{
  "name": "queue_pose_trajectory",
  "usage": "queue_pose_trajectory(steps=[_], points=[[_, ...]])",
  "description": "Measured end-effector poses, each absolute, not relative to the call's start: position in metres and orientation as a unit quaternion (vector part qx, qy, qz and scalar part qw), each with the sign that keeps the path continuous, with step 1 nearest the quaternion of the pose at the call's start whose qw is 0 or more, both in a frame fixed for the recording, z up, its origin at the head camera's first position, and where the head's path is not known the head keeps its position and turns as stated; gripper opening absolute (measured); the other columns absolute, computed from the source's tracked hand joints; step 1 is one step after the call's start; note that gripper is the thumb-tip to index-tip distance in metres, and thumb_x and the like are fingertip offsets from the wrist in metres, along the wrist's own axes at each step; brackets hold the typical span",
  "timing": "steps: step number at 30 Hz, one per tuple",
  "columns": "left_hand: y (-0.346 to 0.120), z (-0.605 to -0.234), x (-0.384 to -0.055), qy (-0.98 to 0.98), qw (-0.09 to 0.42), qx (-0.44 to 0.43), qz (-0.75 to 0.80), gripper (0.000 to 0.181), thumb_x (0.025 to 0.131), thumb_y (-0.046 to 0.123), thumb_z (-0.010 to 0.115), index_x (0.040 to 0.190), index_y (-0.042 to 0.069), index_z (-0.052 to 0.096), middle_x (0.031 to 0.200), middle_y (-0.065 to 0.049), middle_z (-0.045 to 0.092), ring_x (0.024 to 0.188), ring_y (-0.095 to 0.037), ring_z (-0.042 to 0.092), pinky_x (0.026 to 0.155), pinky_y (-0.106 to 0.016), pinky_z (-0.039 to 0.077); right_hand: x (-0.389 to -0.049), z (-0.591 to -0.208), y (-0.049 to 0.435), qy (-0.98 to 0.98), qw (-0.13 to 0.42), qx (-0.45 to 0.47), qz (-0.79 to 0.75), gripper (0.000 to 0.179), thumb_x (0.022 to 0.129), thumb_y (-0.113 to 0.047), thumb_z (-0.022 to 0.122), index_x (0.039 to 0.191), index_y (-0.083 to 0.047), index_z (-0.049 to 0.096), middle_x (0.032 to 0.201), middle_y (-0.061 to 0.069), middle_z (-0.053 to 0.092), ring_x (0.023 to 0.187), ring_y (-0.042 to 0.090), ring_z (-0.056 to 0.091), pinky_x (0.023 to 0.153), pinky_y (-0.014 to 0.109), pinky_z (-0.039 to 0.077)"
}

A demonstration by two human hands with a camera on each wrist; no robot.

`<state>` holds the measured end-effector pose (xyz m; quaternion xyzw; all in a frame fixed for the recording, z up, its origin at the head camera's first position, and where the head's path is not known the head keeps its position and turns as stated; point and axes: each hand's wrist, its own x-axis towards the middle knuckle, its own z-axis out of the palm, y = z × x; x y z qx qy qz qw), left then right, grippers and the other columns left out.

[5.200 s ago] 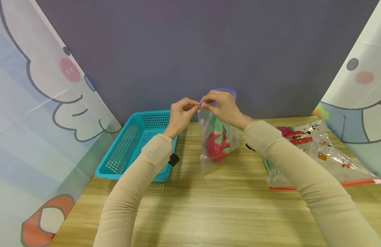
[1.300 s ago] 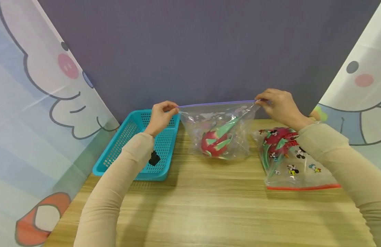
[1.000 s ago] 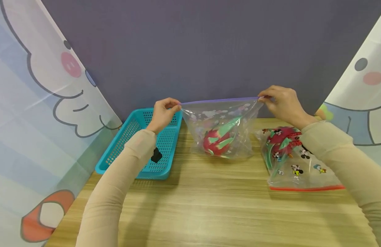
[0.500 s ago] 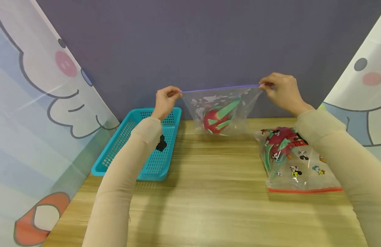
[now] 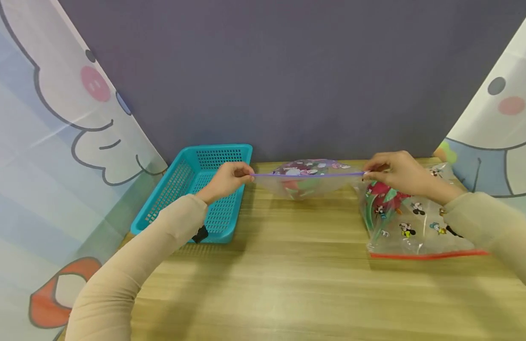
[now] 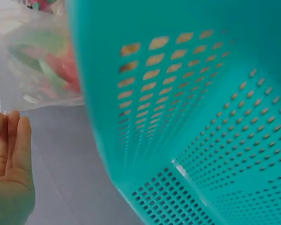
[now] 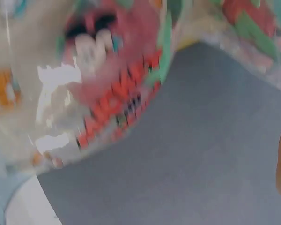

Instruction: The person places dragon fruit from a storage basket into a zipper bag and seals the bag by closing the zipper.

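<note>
A clear zip bag (image 5: 305,175) with a purple zip strip hangs stretched between my two hands. My left hand (image 5: 229,180) pinches the strip's left end. At its right end, my right hand (image 5: 396,174) pinches the strip between thumb and fingers. Inside the bag is a red and green dragon fruit (image 5: 298,189), seen blurred through the plastic. The bag is tilted, its strip towards me and its body close over the table's back part. In the left wrist view, the fingers of my left hand (image 6: 11,173) hold the bag's edge beside the fruit.
A turquoise plastic basket (image 5: 162,192) stands at the left, under my left forearm. On the right lies a second clear zip bag (image 5: 422,241), with a red strip, cartoon prints and dragon fruit inside. A dark panel (image 5: 288,80) rises behind the wooden table (image 5: 280,274).
At first my hands were close together on the purple strip. They spread to its ends and raised the bag; now they have lowered it, tipping the strip towards me.
</note>
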<state>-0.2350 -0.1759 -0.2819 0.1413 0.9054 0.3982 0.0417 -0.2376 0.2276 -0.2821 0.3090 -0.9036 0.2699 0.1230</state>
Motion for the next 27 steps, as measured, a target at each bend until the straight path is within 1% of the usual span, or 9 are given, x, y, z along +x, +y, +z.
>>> queue_pose_trajectory(steps=[3,5,9,13,19,21,24,27], points=[[-0.177,-0.285,-0.229,0.909,0.053,0.132,0.390,0.014,0.091,0.018,0.058,0.101,0.011,0.063,0.100,-0.006,0.065,0.095,-0.019,0.062,0.083,-0.037,0.048,-0.232,-0.291,0.228,-0.900,0.104,0.292,0.307,0.008,0.082,-0.009,0.068,0.089,-0.011,0.070,0.083,0.001,0.068,0.066,0.001,0.060,0.059,0.018,0.049],[-0.177,-0.287,-0.225,0.910,0.059,0.128,0.390,0.014,0.091,0.019,0.057,0.101,0.011,0.063,0.100,-0.005,0.065,0.096,-0.020,0.062,0.084,-0.038,0.048,-0.229,-0.297,0.228,-0.896,0.088,0.277,0.337,0.011,0.082,-0.010,0.068,0.093,-0.009,0.070,0.088,0.007,0.068,0.066,0.001,0.061,0.057,0.018,0.050],[-0.177,-0.292,-0.222,0.906,0.068,0.129,0.396,0.015,0.091,0.018,0.057,0.102,0.009,0.061,0.103,-0.008,0.064,0.097,-0.021,0.061,0.085,-0.042,0.048,-0.225,-0.307,0.228,-0.891,0.074,0.247,0.375,0.017,0.082,-0.013,0.069,0.098,-0.007,0.069,0.098,0.014,0.067,0.070,-0.001,0.060,0.058,0.018,0.050],[-0.178,-0.297,-0.220,0.906,0.072,0.129,0.397,0.017,0.091,0.017,0.058,0.105,0.009,0.061,0.104,-0.008,0.064,0.098,-0.020,0.060,0.085,-0.043,0.048,-0.223,-0.313,0.226,-0.887,0.071,0.227,0.396,0.023,0.082,-0.016,0.069,0.103,-0.007,0.068,0.104,0.014,0.065,0.073,-0.002,0.060,0.058,0.018,0.050],[-0.178,-0.298,-0.220,0.908,0.058,0.126,0.396,0.016,0.089,0.018,0.060,0.105,0.016,0.062,0.106,-0.001,0.063,0.104,-0.017,0.057,0.086,-0.039,0.047,-0.222,-0.311,0.222,-0.887,0.065,0.218,0.402,0.031,0.083,-0.020,0.069,0.111,-0.008,0.065,0.110,0.012,0.063,0.081,-0.009,0.057,0.062,0.016,0.050],[-0.178,-0.297,-0.221,0.905,0.060,0.130,0.401,0.018,0.088,0.018,0.061,0.106,0.015,0.062,0.109,-0.002,0.062,0.106,-0.017,0.056,0.087,-0.039,0.047,-0.222,-0.309,0.221,-0.886,0.061,0.218,0.405,0.032,0.083,-0.020,0.068,0.112,-0.008,0.064,0.112,0.012,0.062,0.083,-0.010,0.056,0.064,0.015,0.050],[-0.179,-0.294,-0.220,0.902,0.086,0.143,0.398,0.027,0.086,0.022,0.064,0.111,0.015,0.060,0.116,-0.006,0.060,0.110,-0.020,0.054,0.090,-0.040,0.046,-0.221,-0.307,0.220,-0.883,0.056,0.222,0.410,0.033,0.085,-0.020,0.067,0.115,-0.008,0.063,0.115,0.012,0.060,0.085,-0.009,0.057,0.065,0.015,0.050],[-0.181,-0.283,-0.218,0.908,0.106,0.167,0.369,0.041,0.085,0.031,0.066,0.121,0.016,0.055,0.125,-0.004,0.055,0.117,-0.021,0.049,0.097,-0.039,0.042,-0.219,-0.300,0.222,-0.884,0.054,0.215,0.413,0.033,0.088,-0.024,0.062,0.118,-0.010,0.061,0.117,0.012,0.059,0.085,-0.008,0.058,0.065,0.018,0.050]])
